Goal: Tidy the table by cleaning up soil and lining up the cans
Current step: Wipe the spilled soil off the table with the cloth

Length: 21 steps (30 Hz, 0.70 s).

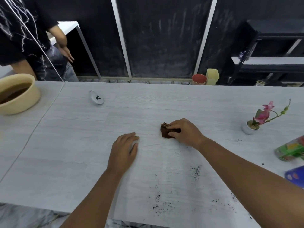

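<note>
A folded brown cloth point(165, 131) lies on the pale wood-grain table point(82, 145), and my right hand point(184, 131) presses down on it with fingers curled over its right side. My left hand point(125, 150) rests flat on the table to the left of the cloth, fingers together, holding nothing. Dark soil crumbs point(195, 171) are scattered over the near right part of the table, with more soil point(159, 203) near the front edge. A green can point(291, 153) lies on its side at the right edge, and a blue can point(296, 176) shows just below it, cut off by the frame.
A cream bowl point(18, 94) holding brown liquid or soil stands at the far left. A small white device point(96, 97) lies at the back. A small pot with a pink flower point(251, 125) stands at the right. Another person point(32, 38) stands behind the table's left end.
</note>
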Available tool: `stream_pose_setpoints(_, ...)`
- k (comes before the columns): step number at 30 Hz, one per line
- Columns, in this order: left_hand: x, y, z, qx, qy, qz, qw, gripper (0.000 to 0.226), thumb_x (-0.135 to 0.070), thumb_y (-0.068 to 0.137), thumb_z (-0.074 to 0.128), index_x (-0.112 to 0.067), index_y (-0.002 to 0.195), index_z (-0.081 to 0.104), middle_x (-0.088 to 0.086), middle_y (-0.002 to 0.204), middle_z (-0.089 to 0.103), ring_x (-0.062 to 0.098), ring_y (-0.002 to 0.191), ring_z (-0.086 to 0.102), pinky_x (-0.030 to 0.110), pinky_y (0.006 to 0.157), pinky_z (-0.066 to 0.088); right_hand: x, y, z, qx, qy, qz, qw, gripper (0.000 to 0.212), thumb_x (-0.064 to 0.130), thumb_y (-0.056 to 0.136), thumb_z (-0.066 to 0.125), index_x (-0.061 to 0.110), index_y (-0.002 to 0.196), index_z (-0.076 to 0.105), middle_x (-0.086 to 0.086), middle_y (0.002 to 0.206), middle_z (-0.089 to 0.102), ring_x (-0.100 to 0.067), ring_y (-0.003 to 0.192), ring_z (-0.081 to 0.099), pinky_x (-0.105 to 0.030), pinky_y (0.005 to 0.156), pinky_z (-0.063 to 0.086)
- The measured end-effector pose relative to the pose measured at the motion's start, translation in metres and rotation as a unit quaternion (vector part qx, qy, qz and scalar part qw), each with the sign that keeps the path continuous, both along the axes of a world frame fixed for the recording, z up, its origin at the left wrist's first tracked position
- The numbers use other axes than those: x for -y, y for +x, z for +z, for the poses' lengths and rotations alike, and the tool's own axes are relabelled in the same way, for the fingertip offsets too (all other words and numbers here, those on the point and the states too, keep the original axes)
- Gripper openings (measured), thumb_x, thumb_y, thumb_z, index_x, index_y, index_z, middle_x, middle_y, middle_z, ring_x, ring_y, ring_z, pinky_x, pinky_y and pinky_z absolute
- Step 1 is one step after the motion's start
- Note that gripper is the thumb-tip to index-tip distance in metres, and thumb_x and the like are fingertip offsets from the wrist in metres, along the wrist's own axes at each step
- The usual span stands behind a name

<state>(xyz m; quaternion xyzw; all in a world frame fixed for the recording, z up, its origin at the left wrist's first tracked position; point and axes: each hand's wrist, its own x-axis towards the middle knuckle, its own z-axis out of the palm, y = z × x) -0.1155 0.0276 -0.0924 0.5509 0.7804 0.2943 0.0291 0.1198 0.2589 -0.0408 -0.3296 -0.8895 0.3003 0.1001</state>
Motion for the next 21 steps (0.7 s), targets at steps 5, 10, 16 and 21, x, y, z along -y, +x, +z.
stream_pose_setpoints(5, -0.002, 0.0, 0.002, 0.0, 0.005, 0.002, 1.0, 0.033, -0.037, 0.103, 0.057, -0.03, 0.131, 0.074, -0.013, 0.145, 0.066, 0.011, 0.137, 0.055, 0.04, 0.113, 0.046, 0.003, 0.0, -0.001, -0.014, -0.018, -0.009, 1.0, 0.027, 0.023, 0.092, 0.083, 0.03, 0.118, 0.083, 0.013, 0.115, 0.074, -0.003, 0.106, 0.058, -0.029, 0.101, 0.049)
stream_pose_setpoints(10, -0.001, 0.001, 0.003, 0.005, 0.006, 0.003, 1.0, 0.035, -0.037, 0.102, 0.057, -0.028, 0.13, 0.075, -0.011, 0.144, 0.067, 0.015, 0.136, 0.057, 0.045, 0.112, 0.048, 0.039, 0.02, -0.001, -0.014, -0.038, -0.008, 0.999, 0.024, 0.023, 0.094, 0.081, 0.029, 0.117, 0.083, 0.015, 0.11, 0.071, -0.009, 0.109, 0.059, -0.026, 0.098, 0.046)
stream_pose_setpoints(16, 0.001, 0.002, 0.005, 0.0, 0.002, -0.003, 1.0, 0.03, -0.024, 0.103, 0.07, -0.021, 0.132, 0.076, -0.004, 0.145, 0.069, 0.02, 0.136, 0.059, 0.047, 0.114, 0.049, 0.115, 0.058, -0.001, -0.019, -0.024, 0.031, 0.999, 0.026, 0.022, 0.095, 0.081, 0.026, 0.12, 0.083, 0.012, 0.115, 0.073, -0.007, 0.109, 0.058, -0.017, 0.098, 0.042)
stream_pose_setpoints(21, 0.009, 0.011, 0.009, 0.04, -0.002, -0.006, 0.999, 0.033, -0.017, 0.105, 0.068, -0.015, 0.138, 0.073, 0.002, 0.15, 0.066, 0.021, 0.146, 0.052, 0.043, 0.123, 0.044, 0.149, 0.077, 0.0, 0.008, -0.066, 0.066, 0.996, 0.025, 0.025, 0.095, 0.08, 0.032, 0.119, 0.082, 0.024, 0.115, 0.067, 0.004, 0.111, 0.057, -0.008, 0.099, 0.038)
